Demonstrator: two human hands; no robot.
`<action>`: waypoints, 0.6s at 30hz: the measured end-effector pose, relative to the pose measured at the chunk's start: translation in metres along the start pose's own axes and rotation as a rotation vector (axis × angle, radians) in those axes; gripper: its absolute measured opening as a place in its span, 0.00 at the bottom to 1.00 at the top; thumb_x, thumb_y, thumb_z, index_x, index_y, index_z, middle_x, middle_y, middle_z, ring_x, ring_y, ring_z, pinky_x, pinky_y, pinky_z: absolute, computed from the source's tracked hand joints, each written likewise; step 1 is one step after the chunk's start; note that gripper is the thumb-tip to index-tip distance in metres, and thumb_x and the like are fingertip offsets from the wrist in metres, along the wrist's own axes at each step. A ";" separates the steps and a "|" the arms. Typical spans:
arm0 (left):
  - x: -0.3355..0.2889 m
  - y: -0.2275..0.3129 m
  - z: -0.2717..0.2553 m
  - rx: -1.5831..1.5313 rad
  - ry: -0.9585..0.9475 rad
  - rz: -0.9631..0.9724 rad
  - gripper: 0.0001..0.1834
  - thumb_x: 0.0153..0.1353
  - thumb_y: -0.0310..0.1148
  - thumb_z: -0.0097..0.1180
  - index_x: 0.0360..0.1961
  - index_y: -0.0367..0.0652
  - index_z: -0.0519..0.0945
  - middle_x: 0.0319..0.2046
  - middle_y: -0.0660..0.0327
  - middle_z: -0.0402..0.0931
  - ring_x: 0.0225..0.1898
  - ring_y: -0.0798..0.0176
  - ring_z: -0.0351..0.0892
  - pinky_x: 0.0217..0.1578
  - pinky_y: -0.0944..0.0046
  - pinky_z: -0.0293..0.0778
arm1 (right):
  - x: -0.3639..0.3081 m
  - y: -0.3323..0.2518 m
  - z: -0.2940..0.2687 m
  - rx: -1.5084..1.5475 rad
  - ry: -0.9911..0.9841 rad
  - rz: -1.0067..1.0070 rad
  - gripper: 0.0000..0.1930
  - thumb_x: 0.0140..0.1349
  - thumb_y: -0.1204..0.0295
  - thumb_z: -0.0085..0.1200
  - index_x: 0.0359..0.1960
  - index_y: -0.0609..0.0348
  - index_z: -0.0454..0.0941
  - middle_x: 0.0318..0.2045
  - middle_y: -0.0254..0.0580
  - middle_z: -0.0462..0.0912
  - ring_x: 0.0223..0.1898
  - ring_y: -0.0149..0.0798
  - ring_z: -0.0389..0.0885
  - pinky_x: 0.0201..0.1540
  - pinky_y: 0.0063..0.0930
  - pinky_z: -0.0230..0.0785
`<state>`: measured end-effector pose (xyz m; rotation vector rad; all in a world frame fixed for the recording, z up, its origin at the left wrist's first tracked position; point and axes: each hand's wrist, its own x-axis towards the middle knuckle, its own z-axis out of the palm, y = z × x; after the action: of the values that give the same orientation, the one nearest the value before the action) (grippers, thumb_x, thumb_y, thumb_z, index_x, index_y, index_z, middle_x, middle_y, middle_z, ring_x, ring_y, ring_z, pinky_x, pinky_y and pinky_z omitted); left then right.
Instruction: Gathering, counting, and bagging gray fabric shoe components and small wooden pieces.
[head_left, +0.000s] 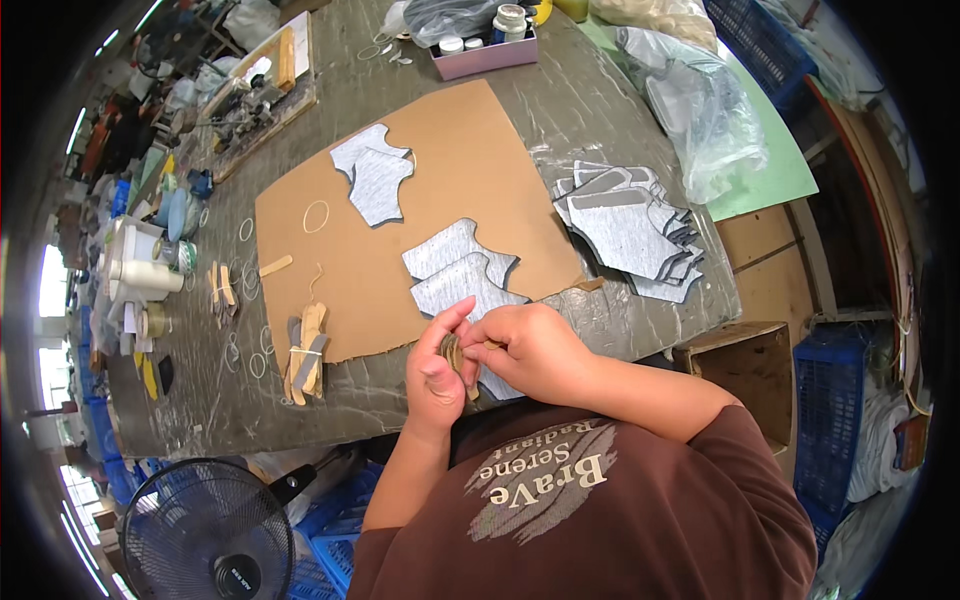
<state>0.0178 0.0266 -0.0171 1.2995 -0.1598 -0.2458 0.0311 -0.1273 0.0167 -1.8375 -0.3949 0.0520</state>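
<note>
My left hand (pixel 437 368) and my right hand (pixel 527 350) meet over the near edge of a brown cardboard sheet (pixel 440 165). Both pinch a small stack of thin tan pieces (pixel 453 352) between the fingers. Just beyond the hands lie two grey fabric cut pieces (pixel 458 266) on the cardboard, and part of another grey piece shows under my right hand. Two more grey pieces (pixel 374 175) lie at the sheet's far left. A bundle of tan and grey strips (pixel 307 355) rests on the cardboard's near left corner.
A fanned stack of grey cut pieces (pixel 630 225) lies right of the cardboard. Clear plastic bags (pixel 705 110) and a pink box of jars (pixel 487 45) sit further back. Rubber bands (pixel 247 345), glue bottles (pixel 140 270) and clutter fill the left. A black fan (pixel 205 530) stands below the table.
</note>
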 end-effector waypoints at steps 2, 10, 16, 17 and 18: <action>-0.001 -0.003 -0.004 0.298 0.044 0.107 0.52 0.48 0.72 0.38 0.54 0.28 0.66 0.30 0.63 0.63 0.23 0.75 0.59 0.22 0.76 0.58 | 0.001 -0.003 -0.002 -0.051 -0.073 0.057 0.04 0.50 0.74 0.57 0.27 0.61 0.79 0.22 0.42 0.80 0.25 0.44 0.79 0.29 0.31 0.71; 0.005 0.004 0.003 0.761 0.055 0.348 0.50 0.49 0.71 0.39 0.53 0.29 0.67 0.29 0.58 0.64 0.31 0.64 0.65 0.32 0.66 0.64 | -0.005 0.006 0.003 -0.181 -0.006 -0.004 0.05 0.47 0.73 0.59 0.23 0.61 0.78 0.22 0.45 0.79 0.24 0.45 0.78 0.26 0.32 0.70; 0.000 -0.006 0.003 0.349 0.011 0.196 0.50 0.47 0.68 0.48 0.53 0.28 0.66 0.35 0.59 0.68 0.35 0.67 0.67 0.36 0.70 0.65 | -0.001 0.006 0.001 0.277 -0.118 0.209 0.02 0.50 0.78 0.56 0.24 0.63 0.77 0.19 0.35 0.78 0.21 0.24 0.73 0.24 0.20 0.65; -0.001 -0.007 0.002 0.249 -0.014 0.183 0.49 0.46 0.65 0.53 0.54 0.27 0.66 0.35 0.61 0.68 0.37 0.69 0.67 0.38 0.72 0.64 | -0.001 0.006 0.001 0.383 -0.135 0.260 0.02 0.51 0.79 0.54 0.23 0.65 0.76 0.19 0.37 0.78 0.22 0.25 0.75 0.25 0.20 0.67; -0.002 -0.008 0.001 0.250 -0.014 0.183 0.49 0.46 0.65 0.53 0.54 0.27 0.66 0.35 0.61 0.68 0.37 0.69 0.67 0.38 0.72 0.64 | -0.001 0.006 0.000 0.489 -0.153 0.309 0.03 0.51 0.79 0.52 0.23 0.67 0.76 0.19 0.40 0.79 0.23 0.26 0.77 0.26 0.20 0.69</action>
<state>0.0147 0.0242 -0.0241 1.5209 -0.3275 -0.0795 0.0317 -0.1287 0.0112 -1.3968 -0.1775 0.4646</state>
